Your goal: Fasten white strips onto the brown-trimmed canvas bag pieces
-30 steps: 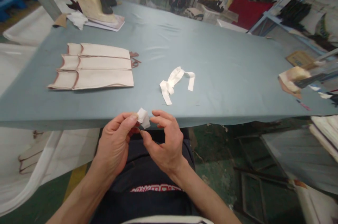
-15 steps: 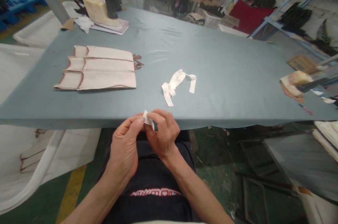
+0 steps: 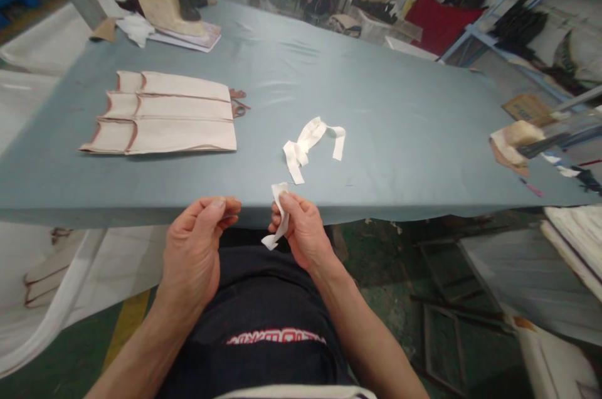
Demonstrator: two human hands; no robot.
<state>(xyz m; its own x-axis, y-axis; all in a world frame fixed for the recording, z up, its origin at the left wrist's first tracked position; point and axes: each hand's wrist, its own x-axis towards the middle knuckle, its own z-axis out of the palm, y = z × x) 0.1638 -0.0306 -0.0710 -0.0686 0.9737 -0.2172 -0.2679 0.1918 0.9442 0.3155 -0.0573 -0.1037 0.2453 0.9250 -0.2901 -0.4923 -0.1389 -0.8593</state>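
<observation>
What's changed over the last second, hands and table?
The left hand let go of the white strip and moved left, apart from the right hand, which now holds the strip alone, one end dangling. The cream pieces and loose tape on the table stayed put.

A strip (image 3: 283,221) is hanging from the right grip (image 3: 303,223) by the worktop (image 3: 399,123); more strips (image 3: 308,137) are lying beyond, right of fabric pieces (image 3: 183,135).
</observation>
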